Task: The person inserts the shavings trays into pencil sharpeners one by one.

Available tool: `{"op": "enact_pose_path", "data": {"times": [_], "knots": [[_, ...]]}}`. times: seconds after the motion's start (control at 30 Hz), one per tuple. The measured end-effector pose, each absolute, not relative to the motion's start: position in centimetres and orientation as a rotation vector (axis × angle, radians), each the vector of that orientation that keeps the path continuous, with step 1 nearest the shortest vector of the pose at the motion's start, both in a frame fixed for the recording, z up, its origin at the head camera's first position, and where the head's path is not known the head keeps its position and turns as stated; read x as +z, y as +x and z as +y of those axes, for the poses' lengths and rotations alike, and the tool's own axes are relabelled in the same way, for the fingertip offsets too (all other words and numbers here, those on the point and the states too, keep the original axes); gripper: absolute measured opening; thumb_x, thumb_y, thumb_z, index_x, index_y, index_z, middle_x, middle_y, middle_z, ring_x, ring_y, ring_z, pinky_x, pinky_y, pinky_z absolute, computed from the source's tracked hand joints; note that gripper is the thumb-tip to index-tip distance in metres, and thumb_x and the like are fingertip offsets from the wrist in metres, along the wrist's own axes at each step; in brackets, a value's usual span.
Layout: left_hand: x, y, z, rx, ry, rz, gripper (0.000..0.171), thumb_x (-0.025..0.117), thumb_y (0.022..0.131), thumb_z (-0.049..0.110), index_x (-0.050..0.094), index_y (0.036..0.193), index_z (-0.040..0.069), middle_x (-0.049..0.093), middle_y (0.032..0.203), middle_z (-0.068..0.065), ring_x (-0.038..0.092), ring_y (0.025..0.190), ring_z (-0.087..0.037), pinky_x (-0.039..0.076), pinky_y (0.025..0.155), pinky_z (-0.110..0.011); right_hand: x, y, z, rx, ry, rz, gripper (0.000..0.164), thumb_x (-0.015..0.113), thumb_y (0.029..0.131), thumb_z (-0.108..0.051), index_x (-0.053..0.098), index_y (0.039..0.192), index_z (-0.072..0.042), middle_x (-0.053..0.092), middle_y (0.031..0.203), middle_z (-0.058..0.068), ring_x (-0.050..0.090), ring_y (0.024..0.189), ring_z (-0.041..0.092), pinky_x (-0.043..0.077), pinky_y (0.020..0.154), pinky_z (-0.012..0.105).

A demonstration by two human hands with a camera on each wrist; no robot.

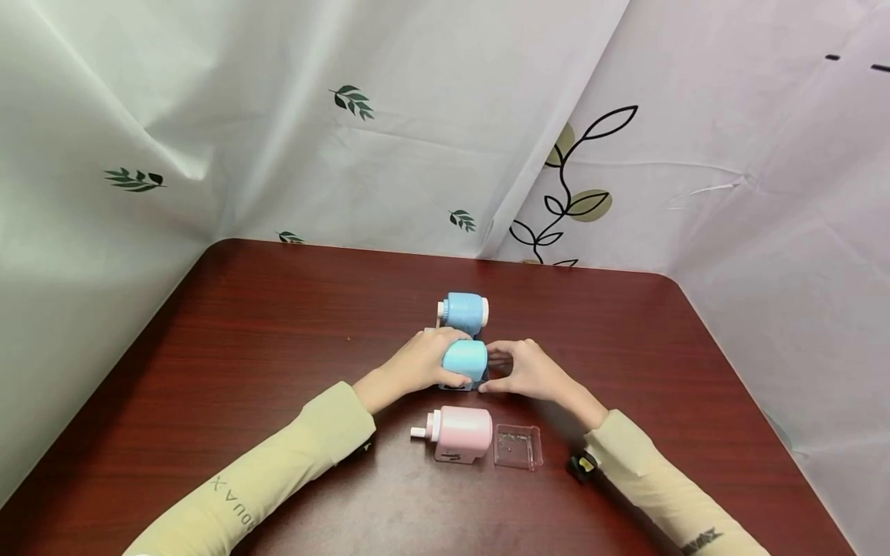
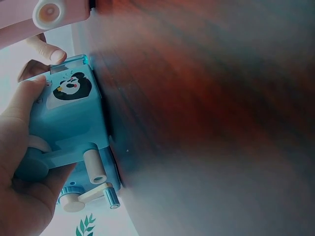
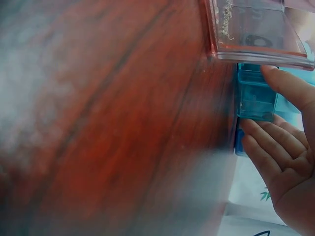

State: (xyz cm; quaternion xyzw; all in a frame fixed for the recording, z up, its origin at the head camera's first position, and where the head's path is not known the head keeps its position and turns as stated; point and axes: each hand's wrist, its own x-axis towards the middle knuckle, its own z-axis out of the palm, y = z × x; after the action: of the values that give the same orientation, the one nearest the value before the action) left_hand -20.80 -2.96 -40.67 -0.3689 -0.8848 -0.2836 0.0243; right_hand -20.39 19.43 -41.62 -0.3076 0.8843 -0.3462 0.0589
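Pale sleeves (image 1: 278, 471) reach in from the bottom corners, nearest the head camera, over a red-brown table (image 1: 299, 309). Your left hand (image 1: 420, 361) is curled round the turquoise sharpener (image 1: 464, 357), which rests near the table's middle; the thumb lies on its panda picture (image 2: 72, 88). This grip probably keeps the body steady. Your right hand (image 1: 531, 374) is half open in a C shape at the other end, thumb and fingers pinching opposite sides of the see-through blue drawer (image 3: 257, 101). That hold suits a pull or a push along the drawer's length.

Nearer you lies the pink sharpener (image 1: 464, 428), its handle pointing left. Just beside its right end is a clear tray (image 3: 266, 55) with pale bits in it, likely the pink one's own drawer. Beyond your left hand is the blue sharpener (image 1: 463, 310). All three face the same way, perhaps so each drawer end meets your right hand.

Your left fingers hide part of the turquoise body and the lower part of the blue one. You cannot tell from these views how firmly the right hand pinches, or what the blue drawer holds. The right wrist view cuts off the clear tray at the top.
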Motion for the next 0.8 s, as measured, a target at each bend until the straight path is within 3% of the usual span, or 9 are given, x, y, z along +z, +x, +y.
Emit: {"op": "enact_pose_path", "data": {"times": [0.8], "knots": [[-40.82, -20.86, -2.97, -0.878, -1.152, -2.706, 0.055, 0.076, 0.069, 0.039, 0.058, 0.112, 0.008, 0.062, 0.104, -0.007, 0.055, 0.084, -0.015, 0.048, 0.074, -0.034, -41.37, -20.48, 18.73, -0.94, -0.966, 2.77, 0.049, 0.081, 0.063, -0.035, 0.063, 0.102, -0.012, 0.068, 0.092, -0.004, 0.059, 0.082, 0.0, 0.05, 0.073, 0.024]]}}
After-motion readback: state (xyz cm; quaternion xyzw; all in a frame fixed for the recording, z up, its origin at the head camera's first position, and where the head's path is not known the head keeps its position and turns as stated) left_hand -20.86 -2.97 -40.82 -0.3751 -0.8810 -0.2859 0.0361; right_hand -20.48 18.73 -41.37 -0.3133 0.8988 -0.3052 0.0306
